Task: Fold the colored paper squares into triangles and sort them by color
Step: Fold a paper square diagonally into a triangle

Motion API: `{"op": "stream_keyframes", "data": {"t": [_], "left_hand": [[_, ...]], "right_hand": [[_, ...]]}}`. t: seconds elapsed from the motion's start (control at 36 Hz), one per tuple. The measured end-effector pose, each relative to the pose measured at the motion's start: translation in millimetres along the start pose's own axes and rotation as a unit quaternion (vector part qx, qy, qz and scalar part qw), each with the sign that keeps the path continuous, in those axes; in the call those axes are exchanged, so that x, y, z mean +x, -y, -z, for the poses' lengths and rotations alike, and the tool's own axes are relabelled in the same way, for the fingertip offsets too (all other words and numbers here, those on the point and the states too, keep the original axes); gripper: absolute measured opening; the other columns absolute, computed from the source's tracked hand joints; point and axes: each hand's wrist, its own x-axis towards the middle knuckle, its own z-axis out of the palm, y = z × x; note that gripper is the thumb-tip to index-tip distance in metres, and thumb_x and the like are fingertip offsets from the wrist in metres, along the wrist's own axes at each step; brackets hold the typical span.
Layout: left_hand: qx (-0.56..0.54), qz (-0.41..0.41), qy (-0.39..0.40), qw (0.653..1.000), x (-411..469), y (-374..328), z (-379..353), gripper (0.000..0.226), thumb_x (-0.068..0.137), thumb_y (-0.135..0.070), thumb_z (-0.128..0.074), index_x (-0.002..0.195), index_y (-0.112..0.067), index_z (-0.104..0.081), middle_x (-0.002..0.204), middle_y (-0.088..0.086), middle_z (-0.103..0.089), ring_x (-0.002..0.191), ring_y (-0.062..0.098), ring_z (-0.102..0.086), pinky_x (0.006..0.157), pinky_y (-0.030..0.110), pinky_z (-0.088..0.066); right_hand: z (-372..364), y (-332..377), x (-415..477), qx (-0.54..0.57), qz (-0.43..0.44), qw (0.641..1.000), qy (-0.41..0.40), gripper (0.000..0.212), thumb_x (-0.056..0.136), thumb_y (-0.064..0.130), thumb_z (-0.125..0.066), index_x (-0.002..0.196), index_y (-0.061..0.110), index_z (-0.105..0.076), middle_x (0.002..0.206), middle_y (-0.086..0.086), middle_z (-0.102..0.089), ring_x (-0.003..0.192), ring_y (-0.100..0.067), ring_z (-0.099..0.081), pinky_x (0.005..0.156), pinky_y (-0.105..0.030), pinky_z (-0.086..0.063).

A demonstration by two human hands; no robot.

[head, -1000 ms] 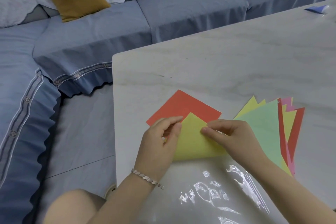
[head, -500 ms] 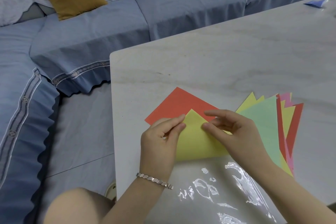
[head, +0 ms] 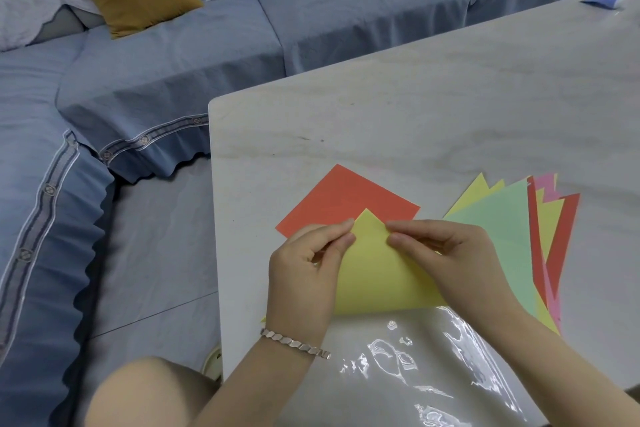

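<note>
Ok, yellow sheet (head: 377,274) lies on the tabletop (head: 415,114) right in front of me, doubled over, its tip overlapping the red square (head: 346,199). Left grip (head: 304,270) pinches its left edge by the tip; right grip (head: 446,253) pinches the right edge. Vs 1 s ago both pinches sit a touch closer to the tip, so I reckon corners are matched & creasing's next. Stack (head: 512,229) at right unchanged.
</note>
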Motion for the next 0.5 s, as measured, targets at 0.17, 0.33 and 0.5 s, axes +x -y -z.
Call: {"op": "stream_keyframes", "data": {"t": [0.17,0.33,0.5], "left_hand": [[-0.001,0.003,0.001,1.0,-0.5,-0.8,0.6,0.033,0.078,-0.001,-0.068,0.08,-0.034,-0.069,0.077,-0.032,-0.064,0.075,-0.01,-0.059,0.066,0.003,-0.04],[-0.005,0.017,0.002,1.0,-4.0,-0.3,2.1,0.036,0.078,-0.001,-0.068,0.078,-0.037,-0.067,0.077,-0.03,-0.065,0.074,-0.008,-0.059,0.066,0.004,-0.04],[-0.018,0.078,0.019,0.997,-3.3,-1.9,4.2,0.036,0.076,-0.001,-0.071,0.075,-0.037,-0.067,0.068,-0.027,-0.066,0.066,-0.009,-0.06,0.063,0.003,-0.042]], "right_hand": [[0.6,0.9,0.1,-0.008,0.011,1.0,0.005,0.028,0.076,0.006,-0.072,0.072,0.034,-0.07,0.069,0.031,-0.066,0.068,0.012,-0.06,0.066,-0.001,-0.039],[1.7,-0.1,-1.2,-0.011,0.012,1.0,0.02,0.03,0.076,0.005,-0.072,0.071,0.035,-0.07,0.068,0.03,-0.066,0.067,0.011,-0.06,0.066,-0.001,-0.04],[5.4,0.7,3.3,-0.044,0.019,0.997,0.062,0.031,0.076,0.007,-0.072,0.069,0.037,-0.069,0.067,0.028,-0.066,0.068,0.01,-0.06,0.066,-0.002,-0.038]]}}
